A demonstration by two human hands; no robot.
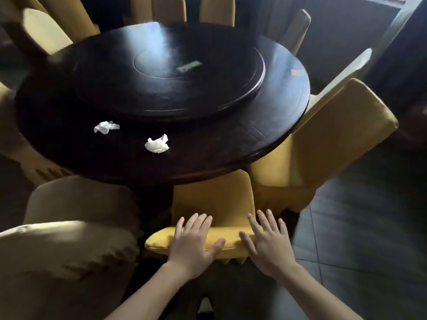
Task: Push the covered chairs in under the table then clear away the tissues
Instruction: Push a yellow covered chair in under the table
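On the dark round wooden table [231, 144], two crumpled white tissues [157, 144] remain uncleared while the flat, open left hand [193, 241] and right hand [269, 241] press the near yellow fabric-covered chair [212, 204], partly tucked under.

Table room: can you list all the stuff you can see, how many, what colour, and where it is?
Table: one, dark brown, round, in the middle.
Turntable: one, dark, round, on the table's centre.
Tissues: two, white, crumpled, on the near part of the table, one left, one right.
Covered chairs: several, yellow, ringed around the table; the exact count is unclear. One is right in front, another to its right.
Floor: dark tiles, lower right.
Left hand: open, flat on the front chair's back.
Right hand: open, flat on the same chair back.
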